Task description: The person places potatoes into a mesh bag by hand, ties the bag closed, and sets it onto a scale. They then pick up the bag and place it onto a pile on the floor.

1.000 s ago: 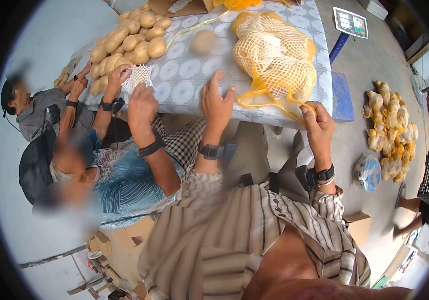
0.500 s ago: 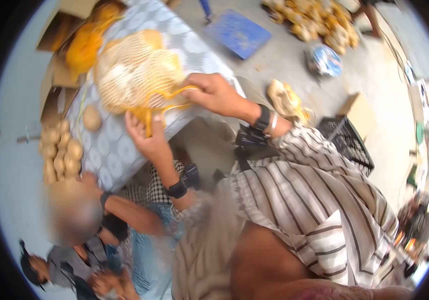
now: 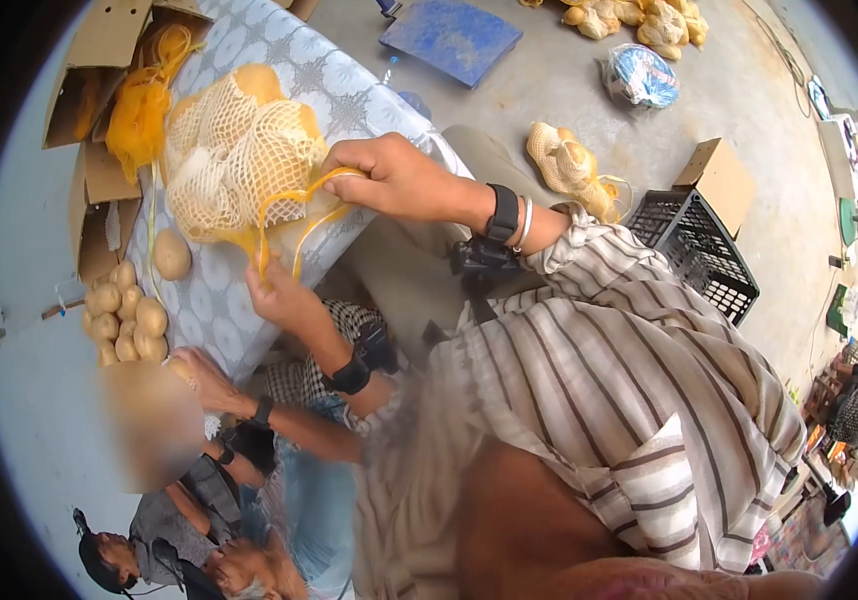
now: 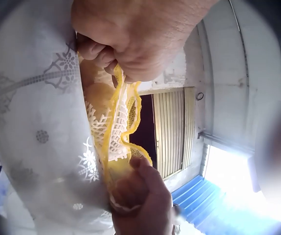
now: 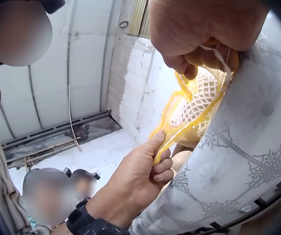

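Observation:
A yellow mesh bag (image 3: pixel 239 238) lies on the patterned tablecloth in the head view, full of round tan produce like potatoes in white foam netting (image 3: pixel 214 150). My right hand (image 3: pixel 394 178) grips one side of the bag's mouth by its yellow drawstring edge. On the other side, my left hand (image 3: pixel 284 298) pinches the yellow rim between thumb and fingers. Both wrist views show the mouth stretched between the hands; the left wrist view has my left hand (image 4: pixel 125 39) above and the right hand (image 4: pixel 147 196) below.
One loose tan piece (image 3: pixel 171 255) sits beside a pile (image 3: pixel 129 315) of more. Cardboard boxes (image 3: pixel 99 60) and a yellow mesh bundle (image 3: pixel 136 118) line the far edge. A seated person's hand (image 3: pixel 207 380) is close left. Filled bags (image 3: pixel 569 165) and a black crate (image 3: pixel 694 250) stand on the floor.
My left hand has gone from open and apart from the bag to pinching its mouth. The right hand keeps its grip. The head view has turned toward the right.

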A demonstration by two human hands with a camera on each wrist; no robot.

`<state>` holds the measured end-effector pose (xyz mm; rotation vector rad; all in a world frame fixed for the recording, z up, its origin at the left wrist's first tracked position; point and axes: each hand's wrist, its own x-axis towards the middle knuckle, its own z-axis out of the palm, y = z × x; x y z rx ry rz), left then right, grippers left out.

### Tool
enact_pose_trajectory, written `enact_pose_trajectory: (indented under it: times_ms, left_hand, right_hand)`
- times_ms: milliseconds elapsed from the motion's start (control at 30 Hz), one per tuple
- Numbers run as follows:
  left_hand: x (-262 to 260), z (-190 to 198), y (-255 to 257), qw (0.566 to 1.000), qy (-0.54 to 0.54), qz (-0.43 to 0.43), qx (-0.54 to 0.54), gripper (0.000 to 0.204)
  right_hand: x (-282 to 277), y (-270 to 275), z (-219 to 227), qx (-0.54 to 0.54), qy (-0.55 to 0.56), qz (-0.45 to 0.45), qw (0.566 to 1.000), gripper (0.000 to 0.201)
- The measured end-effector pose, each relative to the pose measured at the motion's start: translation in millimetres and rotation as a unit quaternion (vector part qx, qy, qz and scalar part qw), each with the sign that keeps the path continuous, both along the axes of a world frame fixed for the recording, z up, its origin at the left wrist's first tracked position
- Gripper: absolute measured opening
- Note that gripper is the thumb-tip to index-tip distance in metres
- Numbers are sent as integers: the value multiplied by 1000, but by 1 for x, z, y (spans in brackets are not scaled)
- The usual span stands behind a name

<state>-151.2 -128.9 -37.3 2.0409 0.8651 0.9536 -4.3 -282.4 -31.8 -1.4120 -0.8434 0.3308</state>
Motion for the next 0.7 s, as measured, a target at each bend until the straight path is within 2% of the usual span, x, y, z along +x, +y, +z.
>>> enact_pose_trajectory:
  times_ms: [67,133,200,267,333,367,433,467,533,567,633,700]
  left_hand:
    - [-2,-4,1,1000,2,1,-8,19]
    - [-4,-6,6,996,-20,28,-87,21]
    - [-8,-6,5,997,-62,-1,-39,27]
    - [-19,5,7,997,-71,-21,-23,33]
    - [-26,11,10,991,-112,-41,-57,37]
    - [-30,12,14,992,-117,-9,-40,37]
    - [-36,11,19,996,-88,-23,-11,39]
    - [-39,9,22,995,-95,-10,-4,39]
    - [-43,14,34,996,-39,73,39,42]
    - [-46,18,42,995,-44,79,41,42]
    - [-55,23,57,978,-12,156,138,46]
    - [-65,27,73,974,-22,175,144,47]
  right_hand:
    - [1,0,-2,-2,-4,3,1000,19]
    - [2,-1,-2,7,-12,21,1000,19]
    - [2,0,-5,17,-32,-10,999,21]
    - [-1,0,1,-30,16,14,999,23]
    - [0,3,-8,-35,-33,-14,999,19]
    - [-1,2,-4,-56,-27,-28,998,18]
    - [-4,-1,-1,-71,22,-17,997,17]
    - [-3,-3,-2,-92,51,-9,994,17]
    - [-2,2,-2,-80,35,-4,996,16]
    - [-3,3,0,-68,25,-12,997,16]
    - [-4,3,0,-58,27,-8,998,15]
    - [-4,2,0,-59,48,-3,997,14]
